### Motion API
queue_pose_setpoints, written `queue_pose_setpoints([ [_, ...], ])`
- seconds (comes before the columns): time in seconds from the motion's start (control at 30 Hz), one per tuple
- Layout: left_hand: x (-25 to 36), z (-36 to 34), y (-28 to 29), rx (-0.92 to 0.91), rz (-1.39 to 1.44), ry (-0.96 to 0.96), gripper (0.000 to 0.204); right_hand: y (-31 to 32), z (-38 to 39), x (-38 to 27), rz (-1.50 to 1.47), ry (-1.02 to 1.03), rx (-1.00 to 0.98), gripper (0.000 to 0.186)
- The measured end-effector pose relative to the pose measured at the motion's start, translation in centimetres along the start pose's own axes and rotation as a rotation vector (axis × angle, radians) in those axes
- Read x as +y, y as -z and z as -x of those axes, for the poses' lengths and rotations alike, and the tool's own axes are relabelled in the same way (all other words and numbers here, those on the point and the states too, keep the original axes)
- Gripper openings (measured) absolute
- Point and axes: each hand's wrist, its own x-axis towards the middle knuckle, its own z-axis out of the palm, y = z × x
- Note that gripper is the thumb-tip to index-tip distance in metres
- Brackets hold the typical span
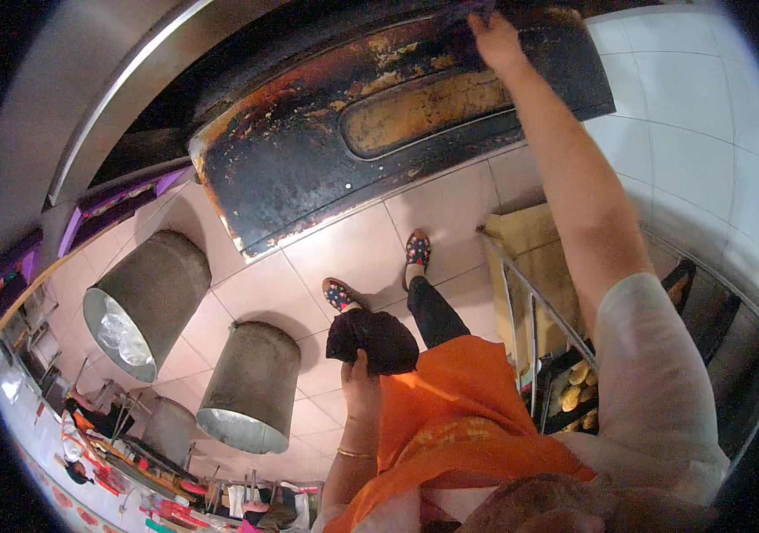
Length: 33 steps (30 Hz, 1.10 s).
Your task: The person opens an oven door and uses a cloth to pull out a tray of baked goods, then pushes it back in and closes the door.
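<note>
In front of me a scorched, blackened oven door (282, 182) hangs folded down, with a long brown-stained window (428, 111) set in it. My right hand (497, 46) reaches over the door to its far upper side. Its fingers are closed at a dark, purplish thing near the picture's edge, too dim to name. Close to my body, my left hand (361, 386) grips a bunched black cloth (375, 342). The cloth hides most of those fingers. An orange apron (459, 400) covers my front.
Two grey metal bins (251, 382) stand on the tiled floor to my left, one with clear plastic inside. At my right is a metal rack (535, 293) with a cardboard piece (526, 266) and trays of browned baked pieces (578, 386). White tiles (691, 107) line the far right.
</note>
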Motion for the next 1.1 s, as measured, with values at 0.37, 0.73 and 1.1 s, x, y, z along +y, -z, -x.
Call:
queue_pose_setpoints([
  [0.37, 3.0, -1.2, -3.8, -0.089, 0.181, -0.037, 0.035, -1.6, 28.0, -9.5, -0.342, 0.033, -0.498, 0.037],
  [0.73, 3.1, -0.5, 0.9, 0.052, 0.174, -0.05, 0.033, -1.6, 3.6, -5.5, -0.449, -0.256, -0.06, 0.064],
  [1.1, -0.9, -1.6, 2.8, 0.213, 0.268, -0.07, 0.032, -6.0, -9.1, -5.3, 0.318, -0.069, -0.134, 0.053],
])
